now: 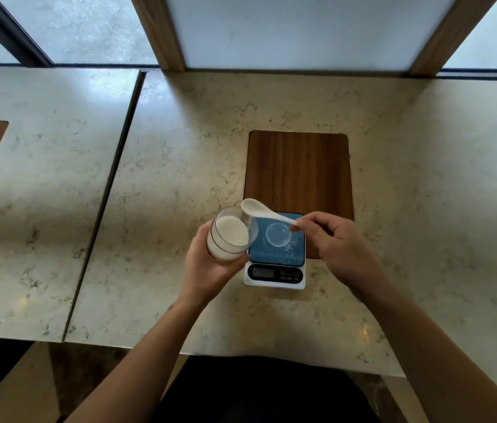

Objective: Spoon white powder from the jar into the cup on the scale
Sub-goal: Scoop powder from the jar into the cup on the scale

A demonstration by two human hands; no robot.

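My left hand (pixel 210 270) grips a clear glass jar (pixel 231 235) of white powder, tilted toward the right, held just left of the scale. My right hand (pixel 332 242) pinches the handle of a white spoon (pixel 264 212); the spoon's bowl hovers above the jar's far rim. A small clear cup (pixel 278 235) stands in the middle of the blue plate of a white digital scale (pixel 274 277). White specks of powder lie scattered on the blue plate around the cup.
The scale sits on a marbled stone counter (pixel 180 178), overlapping the near edge of a wooden inset panel (pixel 299 169). A seam (pixel 110 193) splits the counter on the left. A framed frosted pane (pixel 299 32) stands at the back.
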